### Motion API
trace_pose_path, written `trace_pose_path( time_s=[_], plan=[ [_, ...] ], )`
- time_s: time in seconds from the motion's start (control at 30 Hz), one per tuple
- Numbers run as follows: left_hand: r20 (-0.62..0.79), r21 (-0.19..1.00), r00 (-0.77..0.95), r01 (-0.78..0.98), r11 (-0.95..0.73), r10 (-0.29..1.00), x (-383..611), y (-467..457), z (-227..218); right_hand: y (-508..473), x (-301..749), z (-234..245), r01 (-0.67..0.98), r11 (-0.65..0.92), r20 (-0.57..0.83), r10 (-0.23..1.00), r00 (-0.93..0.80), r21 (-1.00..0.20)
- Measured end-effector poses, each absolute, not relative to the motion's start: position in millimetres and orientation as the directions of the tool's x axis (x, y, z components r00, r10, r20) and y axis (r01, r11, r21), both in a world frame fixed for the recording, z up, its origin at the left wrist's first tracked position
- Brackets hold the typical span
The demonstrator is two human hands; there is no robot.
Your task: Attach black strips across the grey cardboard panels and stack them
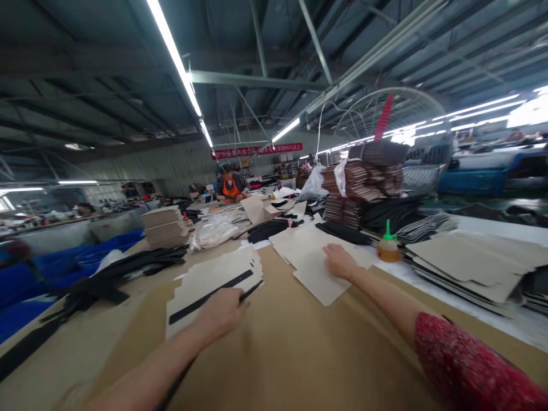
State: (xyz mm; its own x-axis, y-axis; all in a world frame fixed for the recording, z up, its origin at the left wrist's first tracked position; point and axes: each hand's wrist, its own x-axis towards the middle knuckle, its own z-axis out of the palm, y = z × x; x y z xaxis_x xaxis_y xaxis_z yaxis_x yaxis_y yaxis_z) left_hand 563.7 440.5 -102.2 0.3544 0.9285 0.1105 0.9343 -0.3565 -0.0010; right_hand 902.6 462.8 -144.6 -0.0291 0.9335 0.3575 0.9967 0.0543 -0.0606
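My left hand [222, 313] is closed around a thin dark stick-like tool [252, 291], its tip beside a stack of pale card pieces [214, 279] with a black strip [209, 297] lying on top. My right hand [338, 261] rests palm-down on a beige cut sheet [319, 279], one of several fanned out on the brown work table [291, 354]. Its fingers are blurred and curl slightly over the sheet. A red sleeve covers my right upper arm.
An orange glue bottle with a green nozzle [388, 244] stands right of my right hand. Card stacks [466, 262] lie at right, tall piles [359, 188] behind, black strips [124, 268] at left, blue bins [64, 262] beyond. A person in an orange apron [231, 185] works far back.
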Motion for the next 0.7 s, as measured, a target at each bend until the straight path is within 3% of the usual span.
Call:
trace_pose_path(
  time_s=[0.1, 0.2, 0.5, 0.7],
  plan=[
    [0.076, 0.093, 0.409, 0.905, -0.415, 0.909, 640, 436, -126, 459, 961, -156, 0.974, -0.199, 0.299, 0.928, 0.223, -0.109],
    [0.013, 0.160, 0.427, 0.892, -0.423, 0.904, 696, 441, -152, 465, 989, -174, 0.947, -0.290, 0.220, 0.923, 0.316, -0.139],
    [-0.014, 0.237, 0.326, 0.919, -0.314, 0.945, 738, 456, -175, 478, 1012, -193, 0.896, -0.366, 0.045, 0.920, 0.389, -0.252],
    [-0.098, 0.291, 0.346, 0.907, -0.306, 0.933, 694, 403, -154, 420, 1003, -187, 0.934, -0.207, 0.051, 0.972, 0.231, -0.290]
  ],
)
